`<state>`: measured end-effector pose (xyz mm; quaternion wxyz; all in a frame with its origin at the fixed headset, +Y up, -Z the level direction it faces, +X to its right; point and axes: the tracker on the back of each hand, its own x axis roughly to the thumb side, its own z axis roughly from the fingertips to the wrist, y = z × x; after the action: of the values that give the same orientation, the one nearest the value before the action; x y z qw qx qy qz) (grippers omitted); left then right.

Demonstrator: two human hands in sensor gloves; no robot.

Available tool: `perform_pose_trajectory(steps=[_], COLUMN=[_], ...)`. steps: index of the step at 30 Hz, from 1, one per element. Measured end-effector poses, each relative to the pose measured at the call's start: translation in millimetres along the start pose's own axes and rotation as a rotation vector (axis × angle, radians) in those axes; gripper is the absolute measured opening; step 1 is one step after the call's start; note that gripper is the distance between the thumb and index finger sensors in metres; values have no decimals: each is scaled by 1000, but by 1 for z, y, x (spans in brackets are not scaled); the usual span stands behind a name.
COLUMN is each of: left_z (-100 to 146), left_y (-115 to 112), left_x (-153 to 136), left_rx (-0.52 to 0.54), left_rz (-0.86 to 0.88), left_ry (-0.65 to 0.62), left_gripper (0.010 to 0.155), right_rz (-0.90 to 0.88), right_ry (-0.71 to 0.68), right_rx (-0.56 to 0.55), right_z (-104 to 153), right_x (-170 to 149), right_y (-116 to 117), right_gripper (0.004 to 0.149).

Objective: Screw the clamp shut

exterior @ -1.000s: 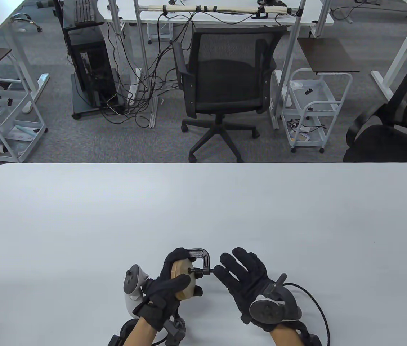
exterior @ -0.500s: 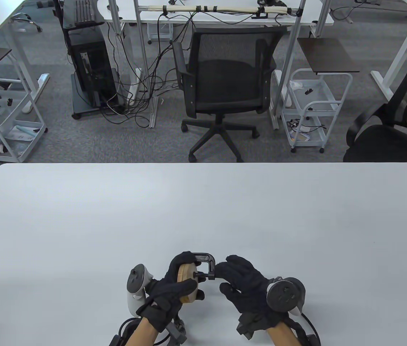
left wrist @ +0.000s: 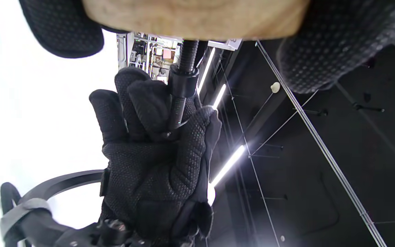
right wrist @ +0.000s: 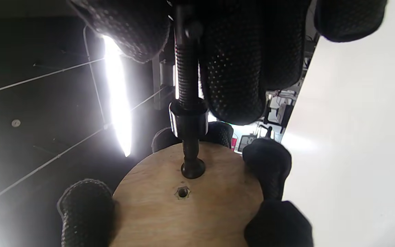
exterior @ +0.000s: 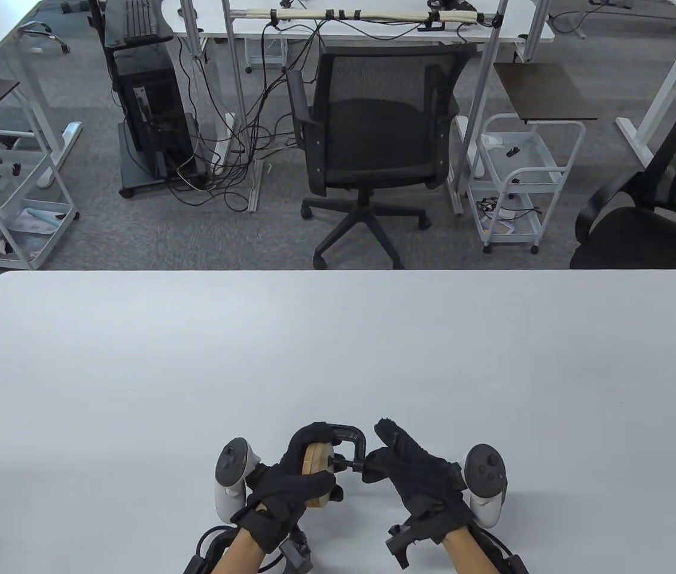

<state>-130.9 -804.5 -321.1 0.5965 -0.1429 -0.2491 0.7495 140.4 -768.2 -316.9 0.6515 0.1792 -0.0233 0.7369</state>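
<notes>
Near the front edge of the white table [exterior: 338, 347], we hold a black clamp [exterior: 350, 439] and a round wooden disc [exterior: 316, 463] up off the surface, between our two gloved hands. Our left hand [exterior: 290, 484] is wrapped around the disc, fingers curled over its rim and the clamp's curved frame, so the pair stays steady while the other hand turns. The disc sits inside the clamp's opening, face toward the screw [right wrist: 187, 79].

Our right hand [exterior: 416, 478] is closed on the screw's outer end, thumb and fingers [right wrist: 231, 68] pinching around the threaded rod; the small handle there is hidden inside the grip. The right wrist view shows why the hold matters: the screw passes through its collar [right wrist: 188, 118] and its round foot [right wrist: 193, 170] is touching the wood, or very nearly, just above a small hole [right wrist: 182, 192] at the disc's centre. From the left wrist view the rod [left wrist: 186, 58] runs straight down from the disc's edge into the right glove [left wrist: 156, 154], in line with the wrist, which suits twisting.

We judge the job to be in its late turns, the foot about to bite. What is left seems to be a firm final twist, with the left hand resisting so the disc does not spin or slip out sideways. A tracker [exterior: 231, 478] rides on the back of each hand.
</notes>
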Motion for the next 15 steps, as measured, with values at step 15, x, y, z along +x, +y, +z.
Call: perform_pose_trajectory(steps=[15], left_z=[5], left_y=[13], left_x=[-1], left_rx=[66], left_rz=[162], left_ry=[-11], left_gripper=[89], right_rz=[1095], right_ry=[-548], right_rx=[186], right_z=[10], right_x=[32], right_y=[23], right_gripper=[88])
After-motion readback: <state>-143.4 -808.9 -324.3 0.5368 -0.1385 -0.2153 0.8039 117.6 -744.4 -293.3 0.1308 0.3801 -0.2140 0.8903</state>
